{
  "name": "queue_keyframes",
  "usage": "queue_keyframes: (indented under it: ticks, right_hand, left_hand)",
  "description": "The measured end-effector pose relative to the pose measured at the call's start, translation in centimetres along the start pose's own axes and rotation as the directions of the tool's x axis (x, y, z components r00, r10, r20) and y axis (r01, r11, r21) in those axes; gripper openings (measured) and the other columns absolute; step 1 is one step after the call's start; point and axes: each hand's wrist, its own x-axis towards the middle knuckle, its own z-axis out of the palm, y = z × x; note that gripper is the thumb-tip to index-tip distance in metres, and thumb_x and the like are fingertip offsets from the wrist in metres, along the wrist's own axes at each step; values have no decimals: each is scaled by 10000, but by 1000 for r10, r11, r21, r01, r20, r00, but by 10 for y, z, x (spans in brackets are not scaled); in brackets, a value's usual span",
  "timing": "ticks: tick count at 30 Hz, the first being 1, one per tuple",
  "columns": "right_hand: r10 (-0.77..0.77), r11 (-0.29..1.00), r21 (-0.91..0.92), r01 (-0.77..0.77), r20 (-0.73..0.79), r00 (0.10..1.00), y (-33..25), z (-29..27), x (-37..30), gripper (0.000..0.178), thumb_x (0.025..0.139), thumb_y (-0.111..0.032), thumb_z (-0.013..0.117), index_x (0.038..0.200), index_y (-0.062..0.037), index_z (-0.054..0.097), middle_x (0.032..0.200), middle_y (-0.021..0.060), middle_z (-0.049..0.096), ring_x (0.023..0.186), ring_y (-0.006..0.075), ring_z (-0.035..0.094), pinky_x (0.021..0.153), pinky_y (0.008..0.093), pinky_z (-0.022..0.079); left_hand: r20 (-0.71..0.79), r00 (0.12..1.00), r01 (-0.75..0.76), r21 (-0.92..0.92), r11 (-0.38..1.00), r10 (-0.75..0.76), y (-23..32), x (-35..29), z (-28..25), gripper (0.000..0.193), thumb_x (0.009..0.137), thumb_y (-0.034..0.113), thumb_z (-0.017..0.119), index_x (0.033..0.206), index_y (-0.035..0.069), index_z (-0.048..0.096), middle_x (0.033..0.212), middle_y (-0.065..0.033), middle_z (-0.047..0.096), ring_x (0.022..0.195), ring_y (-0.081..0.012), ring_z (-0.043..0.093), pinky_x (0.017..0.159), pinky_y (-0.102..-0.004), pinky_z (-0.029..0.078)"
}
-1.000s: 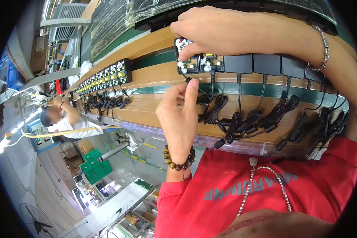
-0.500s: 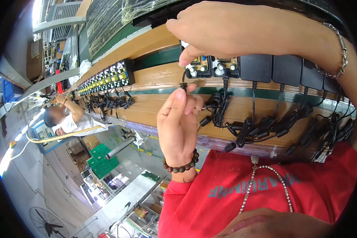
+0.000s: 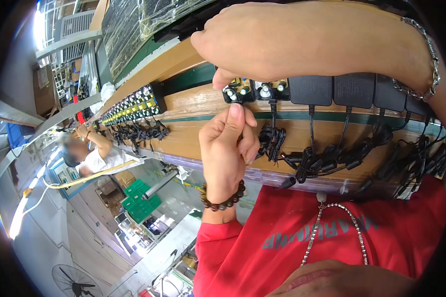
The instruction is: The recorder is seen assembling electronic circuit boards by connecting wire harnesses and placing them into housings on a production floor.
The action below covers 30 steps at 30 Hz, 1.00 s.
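Note:
My left hand (image 3: pixel 229 141) is closed in a pinch, thumb and finger on the cable end at the near edge of an open power adapter (image 3: pixel 239 93). Most of that cable is hidden by the hand. Over the same adapter reaches my right hand (image 3: pixel 248 42), its thumb tip beside the casing's left edge; its other fingers are out of sight. White and green parts show inside the black half-shell. A second open adapter (image 3: pixel 272 90) sits just to the right, its black cable (image 3: pixel 274 116) leading down to a coil.
Closed black adapters (image 3: pixel 310 91) continue to the right, with bundled cables (image 3: pixel 309 161) hanging nearer me. Further left along the bench stands a row of open adapters (image 3: pixel 136 106) with tangled cables (image 3: pixel 141 129). A co-worker (image 3: pixel 99 153) in white is at the far left.
My left hand has moved up with the cable, from just below the adapter to its near edge. My right hand has shifted slightly left and down over the casing.

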Motion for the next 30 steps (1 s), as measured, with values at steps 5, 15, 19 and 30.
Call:
queue_keyframes:
  ticks: [5, 15, 19, 30]
  right_hand:
    - [-186, 982, -87, 170, -234, 954, 10, 15, -9, 414, 814, -234, 747, 524, 2, 570, 474, 116, 432, 428, 233, 408, 427, 352, 353]
    - [-151, 976, -193, 100, -276, 949, 2, 5, -17, 441, 812, -231, 750, 495, -6, 543, 458, 112, 453, 414, 246, 446, 426, 365, 383]
    - [-180, 963, -246, 112, -275, 944, -1, 2, -17, 452, 811, -229, 751, 483, -10, 532, 451, 111, 462, 408, 252, 461, 425, 370, 394]
    - [350, 920, 82, -382, 263, 899, -14, -31, -11, 442, 920, -361, 680, 974, 65, 576, 918, 227, 620, 900, 384, 630, 790, 438, 502]
  left_hand:
    - [130, 973, 191, -8, 982, -188, 19, 3, -5, 390, 1092, 265, 432, 856, -17, 561, 503, 12, 345, 393, -109, 342, 396, -263, 271]
    - [146, 972, 189, -20, 982, -184, 21, 0, 1, 388, 1093, 268, 420, 865, -17, 552, 497, 7, 341, 377, -126, 362, 383, -273, 307]
    - [104, 956, 268, 61, 962, -273, 35, -1, 3, 386, 1090, 265, 431, 876, -27, 565, 501, -5, 381, 379, -146, 409, 383, -281, 345]
    - [-175, 690, -296, 817, 495, 702, 4, -16, -28, 300, 1043, 235, 546, 1042, -32, 683, 847, -137, 706, 763, -230, 702, 690, -340, 549]
